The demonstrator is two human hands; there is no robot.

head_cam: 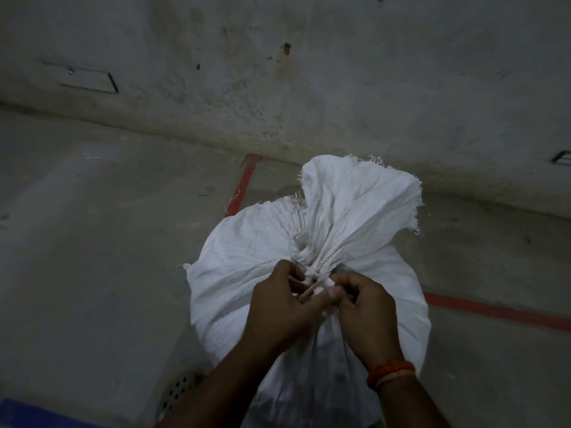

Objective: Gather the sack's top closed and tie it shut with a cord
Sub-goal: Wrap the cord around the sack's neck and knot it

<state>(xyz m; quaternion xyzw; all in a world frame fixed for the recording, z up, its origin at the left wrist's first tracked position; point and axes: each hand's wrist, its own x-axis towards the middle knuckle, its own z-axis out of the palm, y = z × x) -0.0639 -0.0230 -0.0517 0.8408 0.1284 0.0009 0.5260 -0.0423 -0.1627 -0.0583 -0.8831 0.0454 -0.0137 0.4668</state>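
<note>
A full white woven sack stands on the floor in front of me. Its top is gathered into a neck, and the loose frayed mouth fans up behind it. A pale cord wraps the neck on the near side. My left hand pinches one part of the cord just left of the neck. My right hand, with an orange thread band at the wrist, pinches the cord on the right. Both hands touch at the fingertips, and the knot itself is partly hidden by my fingers.
The sack sits on a grey concrete floor near a stained wall. Red lines mark the floor behind and right of the sack. A round perforated drain cover lies at the lower left, with a blue edge in the corner.
</note>
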